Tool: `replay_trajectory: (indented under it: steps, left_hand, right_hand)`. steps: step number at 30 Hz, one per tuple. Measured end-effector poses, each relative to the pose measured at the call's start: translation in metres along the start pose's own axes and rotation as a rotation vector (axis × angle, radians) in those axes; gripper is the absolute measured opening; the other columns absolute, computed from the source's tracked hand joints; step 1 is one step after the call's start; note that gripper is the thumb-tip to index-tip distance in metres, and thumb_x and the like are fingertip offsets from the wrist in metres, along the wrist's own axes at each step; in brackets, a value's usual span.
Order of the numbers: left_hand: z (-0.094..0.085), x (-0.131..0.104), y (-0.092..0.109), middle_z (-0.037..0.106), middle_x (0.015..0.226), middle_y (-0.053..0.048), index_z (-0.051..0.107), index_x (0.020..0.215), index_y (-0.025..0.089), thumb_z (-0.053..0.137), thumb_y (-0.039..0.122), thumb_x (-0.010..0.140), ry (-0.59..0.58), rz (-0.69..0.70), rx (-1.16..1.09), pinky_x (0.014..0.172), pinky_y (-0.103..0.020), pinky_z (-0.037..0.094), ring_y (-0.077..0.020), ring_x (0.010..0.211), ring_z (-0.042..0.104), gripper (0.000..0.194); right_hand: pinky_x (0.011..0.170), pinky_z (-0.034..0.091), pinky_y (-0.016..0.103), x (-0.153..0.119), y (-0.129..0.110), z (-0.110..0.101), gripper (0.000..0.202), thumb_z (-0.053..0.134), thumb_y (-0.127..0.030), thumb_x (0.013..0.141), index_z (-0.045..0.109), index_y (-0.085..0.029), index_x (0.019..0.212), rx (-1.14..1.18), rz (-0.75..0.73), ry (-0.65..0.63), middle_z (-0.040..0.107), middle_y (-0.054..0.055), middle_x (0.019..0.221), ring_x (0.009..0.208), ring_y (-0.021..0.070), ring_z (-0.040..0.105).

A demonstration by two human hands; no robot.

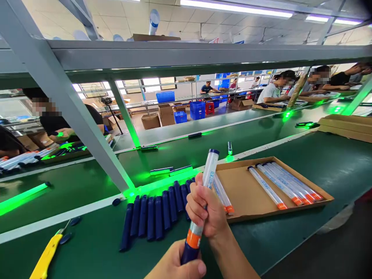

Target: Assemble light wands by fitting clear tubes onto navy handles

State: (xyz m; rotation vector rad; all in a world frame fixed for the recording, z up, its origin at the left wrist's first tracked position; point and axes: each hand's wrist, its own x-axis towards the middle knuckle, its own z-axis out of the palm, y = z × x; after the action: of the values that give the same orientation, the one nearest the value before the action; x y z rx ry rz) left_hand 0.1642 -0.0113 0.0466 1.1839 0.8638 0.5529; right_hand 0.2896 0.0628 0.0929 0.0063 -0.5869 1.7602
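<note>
Both hands are on one light stick (209, 170), a clear tube with printed lettering, a navy cap on top, an orange band and a navy handle below. It stands nearly upright, leaning slightly to the right. My right hand (207, 207) wraps its fingers around the middle of the tube. Lower down, my left hand (180, 261) is closed around the navy handle, thumb across the front. Just behind lies a row of navy handles (151, 219). Right of my hands, a shallow cardboard tray (241, 186) holds several clear tubes (286, 182) with orange ends.
A yellow utility knife (48, 254) lies at the left near loose dark caps (66, 238). A slanted metal post (78, 112) and an overhead beam (186, 58) frame the green bench. Green-lit sticks (26, 197) lie on the belt beyond. People work across it.
</note>
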Motion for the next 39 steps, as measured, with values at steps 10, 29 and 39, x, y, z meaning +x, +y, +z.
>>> replay_trajectory:
  steps: [10, 29, 39]
  left_hand:
    - [-0.158, 0.106, 0.110, 0.067, 0.109, -0.013, 0.052, 0.122, 0.013, 0.050, 0.033, 0.098, 0.734, -0.125, 1.170, 0.084, -0.038, 0.051, -0.0247, 0.098, 0.064, 0.031]
    - [-0.241, 0.125, 0.069, 0.065, 0.118, -0.008, 0.064, 0.114, 0.015, 0.063, 0.036, 0.094, 0.586, -0.227, 1.293, 0.094, -0.047, 0.052, -0.0237, 0.107, 0.063, 0.029]
    - [-0.133, 0.026, 0.077, 0.056, 0.065, 0.006, 0.043, 0.117, 0.022, 0.056, 0.055, 0.088, 0.820, 0.338, 0.575, 0.054, -0.029, 0.049, -0.0161, 0.053, 0.059, 0.046]
  right_hand:
    - [0.093, 0.052, 0.042, 0.014, -0.073, -0.077, 0.061, 0.064, -0.055, 0.087, 0.051, -0.022, 0.137, -1.312, -0.185, 0.521, 0.061, 0.013, 0.128, 0.109, 0.0246, 0.064]
    - [0.083, 0.050, 0.046, -0.040, -0.210, -0.188, 0.033, 0.057, -0.026, 0.086, 0.064, -0.012, 0.115, -2.276, 0.263, 0.936, 0.069, 0.020, 0.101, 0.095, 0.0358, 0.067]
    - [0.067, 0.053, 0.029, -0.035, -0.061, -0.054, 0.045, 0.087, -0.034, 0.068, 0.053, -0.025, 0.094, -0.615, 0.004, 0.481, 0.062, -0.003, 0.086, 0.077, 0.0172, 0.065]
